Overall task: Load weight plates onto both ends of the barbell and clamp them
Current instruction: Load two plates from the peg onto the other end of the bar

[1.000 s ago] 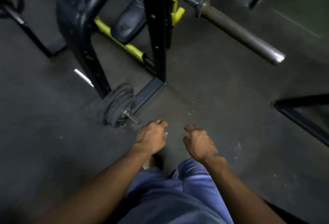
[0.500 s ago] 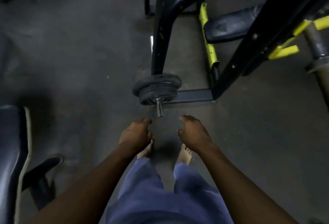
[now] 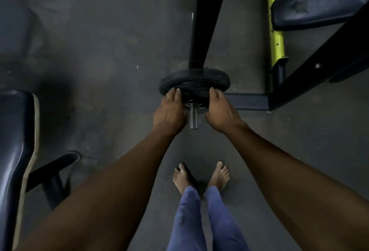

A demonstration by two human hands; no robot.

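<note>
A gym: black weight plates [image 3: 194, 83] stacked on a storage peg mid-frame, a padded bench [image 3: 16, 151] at left, a black-and-yellow rack frame [image 3: 276, 31] upper right, dark rubber floor [image 3: 99, 41].

No text, label, brand, number or sign can be read anywhere. The stacked black round weight plates [image 3: 194, 80] are too dark and blurred to show any marking, and the yellow metal frame bar [image 3: 275, 23] carries none.

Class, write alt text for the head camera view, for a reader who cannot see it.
Both hands, left hand and right hand, grip the sides of the weight plates stacked on a short metal peg low on a black rack. Bare feet stand on the dark floor, with a padded bench at left.
</note>
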